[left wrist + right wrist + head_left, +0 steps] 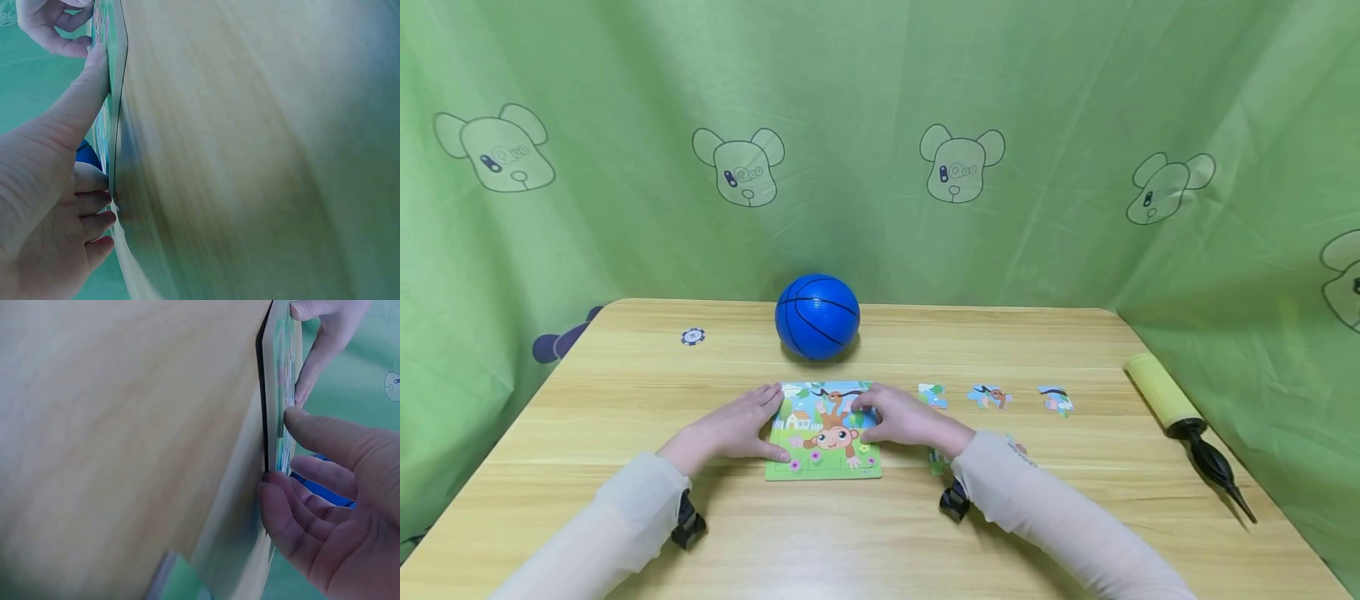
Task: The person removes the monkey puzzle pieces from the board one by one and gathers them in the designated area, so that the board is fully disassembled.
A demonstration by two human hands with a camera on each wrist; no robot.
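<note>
A jigsaw puzzle (822,462) with a cartoon monkey lies flat on a thin board in the middle of the table. On its left side rests my left hand (735,425), the thumb (84,87) over the picture and the fingers fairly straight along the edge. My right hand (910,417) grips the puzzle's right side. Its thumb (319,434) touches the picture while its curled fingers (284,515) lie at the edge. Loose pieces lie to the right, among them a blue-green piece (932,395), a monkey piece (989,397) and a branch piece (1056,400).
A blue ball (817,317) sits behind the puzzle. At the back left lies a round chip (693,336). A yellow hand pump (1165,396) with a black nozzle lies along the right edge of the wooden table (820,542). My right forearm partly covers more pieces. Green curtains hang around.
</note>
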